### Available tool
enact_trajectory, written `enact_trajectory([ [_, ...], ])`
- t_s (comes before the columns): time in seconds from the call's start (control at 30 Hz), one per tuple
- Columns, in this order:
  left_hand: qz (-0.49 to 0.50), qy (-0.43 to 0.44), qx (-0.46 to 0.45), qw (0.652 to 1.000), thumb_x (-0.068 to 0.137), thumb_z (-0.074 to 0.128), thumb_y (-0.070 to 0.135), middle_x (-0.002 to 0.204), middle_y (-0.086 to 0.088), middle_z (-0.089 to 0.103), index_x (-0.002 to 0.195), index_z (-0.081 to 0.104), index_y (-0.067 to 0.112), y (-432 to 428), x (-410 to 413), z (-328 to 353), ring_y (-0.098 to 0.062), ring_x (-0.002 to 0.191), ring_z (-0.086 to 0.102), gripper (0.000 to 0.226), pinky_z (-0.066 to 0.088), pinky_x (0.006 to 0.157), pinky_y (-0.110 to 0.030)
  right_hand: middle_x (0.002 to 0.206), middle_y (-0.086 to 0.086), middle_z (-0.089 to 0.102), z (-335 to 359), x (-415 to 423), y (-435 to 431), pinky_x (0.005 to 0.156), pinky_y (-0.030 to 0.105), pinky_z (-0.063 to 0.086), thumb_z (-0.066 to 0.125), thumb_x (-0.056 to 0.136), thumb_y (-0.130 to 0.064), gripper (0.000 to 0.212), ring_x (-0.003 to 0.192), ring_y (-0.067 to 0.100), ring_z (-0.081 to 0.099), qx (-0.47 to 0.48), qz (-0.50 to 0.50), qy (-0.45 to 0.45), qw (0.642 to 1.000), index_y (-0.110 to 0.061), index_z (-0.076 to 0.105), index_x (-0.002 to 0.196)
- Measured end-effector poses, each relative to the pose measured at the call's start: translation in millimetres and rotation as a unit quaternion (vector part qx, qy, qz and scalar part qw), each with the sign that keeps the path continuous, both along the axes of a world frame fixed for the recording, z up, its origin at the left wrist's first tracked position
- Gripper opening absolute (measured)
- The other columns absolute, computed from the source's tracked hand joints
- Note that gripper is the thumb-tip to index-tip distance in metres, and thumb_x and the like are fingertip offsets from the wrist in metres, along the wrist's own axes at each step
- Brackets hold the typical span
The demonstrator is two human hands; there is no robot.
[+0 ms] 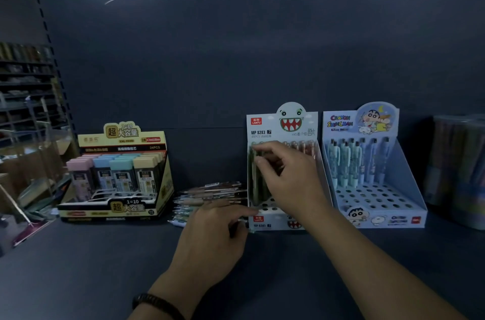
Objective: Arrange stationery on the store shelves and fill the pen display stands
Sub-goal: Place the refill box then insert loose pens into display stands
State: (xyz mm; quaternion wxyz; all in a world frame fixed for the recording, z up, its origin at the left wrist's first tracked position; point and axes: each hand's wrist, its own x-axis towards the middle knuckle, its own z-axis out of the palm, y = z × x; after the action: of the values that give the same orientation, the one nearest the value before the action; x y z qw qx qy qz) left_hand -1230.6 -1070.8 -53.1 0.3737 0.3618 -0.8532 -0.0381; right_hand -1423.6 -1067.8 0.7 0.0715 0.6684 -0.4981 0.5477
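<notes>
- Pens, loose (210, 193), lie in a flat pile on the shelf (105, 267), about midway along it and back from the front edge, just left of the white stand.
- The white stand (282, 123), with a toothy monster face on its header card, sits right of the shelf's middle, near the back.
- Your right hand (286, 178) reaches into the white stand, its fingers curled round the green pens (258, 180) that stand upright in the stand's left-hand holes.
- Pinkish pens fill the stand's back row to the right of that hand, and a few front holes show bare.
- Your left hand (212, 235) rests low at the stand's front left corner, fingers curled round a dark pen (237, 228) whose pale tip pokes out toward the stand.
- A dark wristband (157, 304) circles your left wrist.
- The blue stand (380, 201), printed with a cartoon boy, sits touching or just beside the white one on its right. Pale blue pens (349, 165) fill only its back rows.
- A yellow carton (120, 170) of pastel-capped refill cases sits toward the shelf's left end.
- A clear-wrapped bundle (459, 167) stands at the shelf's right end, too blurred to read.
</notes>
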Motion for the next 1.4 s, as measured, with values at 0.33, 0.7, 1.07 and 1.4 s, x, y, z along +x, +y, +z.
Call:
enact_trajectory([
  [0.33,-0.01,0.01,-0.005,1.0,0.089,0.067,0.015,0.084,0.033,0.057,0.118,0.075,0.045,1,2,-1,0.002,0.086,0.058,0.043,0.038,0.071,-0.005,0.06,-0.023,0.059,-6,-5,11,0.051,0.021,0.046,0.056,0.102,-0.017,0.042,0.046,0.006,0.049,0.103,0.005,-0.016,0.995,-0.046,0.066,0.132],
  [0.7,-0.027,0.056,0.0,0.998,0.088,0.074,0.014,0.094,0.024,0.061,0.103,0.073,0.041,-13,16,-2,-0.001,0.092,0.061,0.031,0.052,0.078,-0.016,0.069,-0.008,0.06,-1,3,26,0.062,0.03,0.054,0.063,0.1,-0.021,0.029,0.062,0.008,0.059,0.077,-0.031,-0.035,0.996,-0.038,0.069,0.124],
  [1.07,0.025,0.007,-0.006,1.0,0.093,0.074,0.018,0.113,0.024,0.055,0.109,0.069,0.038,-22,86,-13,-0.007,0.106,0.056,0.027,0.054,0.09,-0.032,0.077,-0.02,0.061,-39,41,56,0.074,0.032,0.058,0.066,0.094,-0.039,0.009,0.076,0.001,0.061,0.223,-0.058,0.109,0.967,-0.034,0.072,0.099],
  [1.4,0.076,0.001,-0.015,0.997,0.081,0.075,0.016,0.108,0.019,0.056,0.104,0.07,0.038,-19,82,-15,-0.015,0.108,0.053,0.032,0.05,0.091,-0.03,0.092,-0.012,0.07,-42,73,40,0.077,0.035,0.058,0.068,0.088,-0.056,0.029,0.087,0.009,0.065,0.267,-0.086,0.145,0.949,-0.033,0.074,0.104],
])
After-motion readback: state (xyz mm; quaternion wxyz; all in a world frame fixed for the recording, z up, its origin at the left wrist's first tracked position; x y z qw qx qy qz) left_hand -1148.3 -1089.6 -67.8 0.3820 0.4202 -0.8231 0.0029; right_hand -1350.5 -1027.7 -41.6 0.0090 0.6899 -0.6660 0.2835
